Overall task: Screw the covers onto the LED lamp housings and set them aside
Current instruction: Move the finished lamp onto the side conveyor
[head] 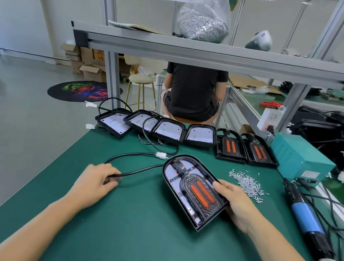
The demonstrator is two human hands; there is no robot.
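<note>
From the head camera, both forearms reach forward over the green bench mat [122,217]. The left hand [93,183] lies knuckles up on the mat, wrist low, fingers curled round the black cable [139,171] that runs from the lamp housing [192,191] and loops back to a white connector [161,155]. The right hand [236,203] comes in from the right and grips the housing's near right edge, thumb lying on top beside the cover [200,193] with its two orange strips, the other fingers tucked under the rim. The housing sits in the middle of the mat, rounded end pointing away, its near end tilted slightly up in the hand. Just to the right lies a loose heap of screws [248,184], and beyond that the blue electric screwdriver [306,215] rests on the mat, untouched. Along the far edge stand four open housings [167,129] and two covered lamps [246,148], beside a teal power box [299,157]
</note>
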